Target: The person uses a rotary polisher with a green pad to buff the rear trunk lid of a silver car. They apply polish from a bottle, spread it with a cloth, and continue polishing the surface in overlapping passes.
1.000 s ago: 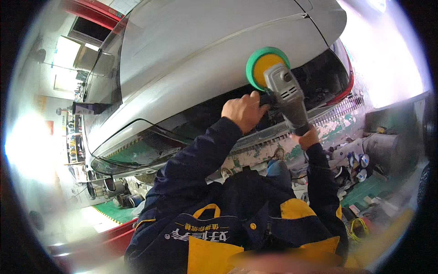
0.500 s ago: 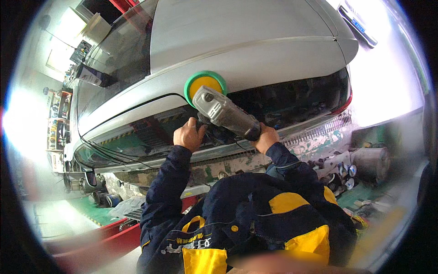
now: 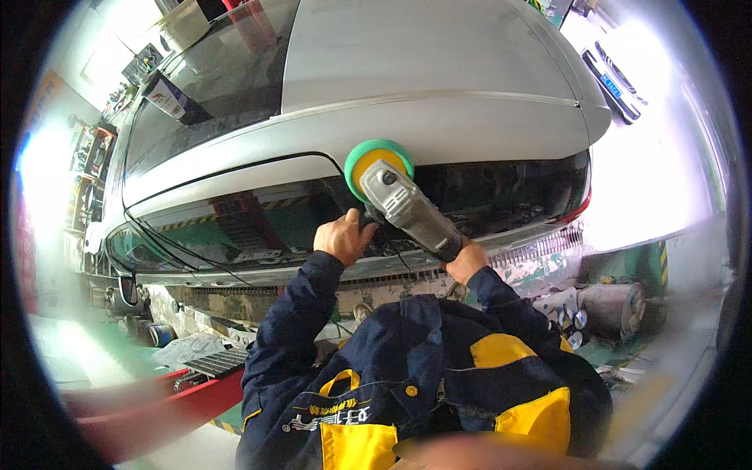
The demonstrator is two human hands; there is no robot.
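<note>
A rotary polisher (image 3: 407,207) with a grey body and a green-and-yellow round pad (image 3: 379,168) is held in both my hands. Its pad is against the silver car (image 3: 462,125), on the roof edge just above the dark side windows. My left hand (image 3: 345,237) is closed round the side handle near the polisher's head; the handle itself is mostly hidden. At the rear end of the body, my right hand (image 3: 468,261) is wrapped round the grip. A dark cord (image 3: 401,257) hangs below the tool, in front of the car's side.
On the dark front glass of the car stands a black-and-white bottle (image 3: 174,100). Black cables (image 3: 168,254) drape over the car's left end. A red lift arm (image 3: 168,407) lies at lower left, a metal cylinder (image 3: 615,307) at right. Another car (image 3: 615,82) is at far right.
The whole view has turned a little. My hands and the polisher sit further right and slightly lower in the picture, the pad nearer the side windows. Both grips are unchanged.
</note>
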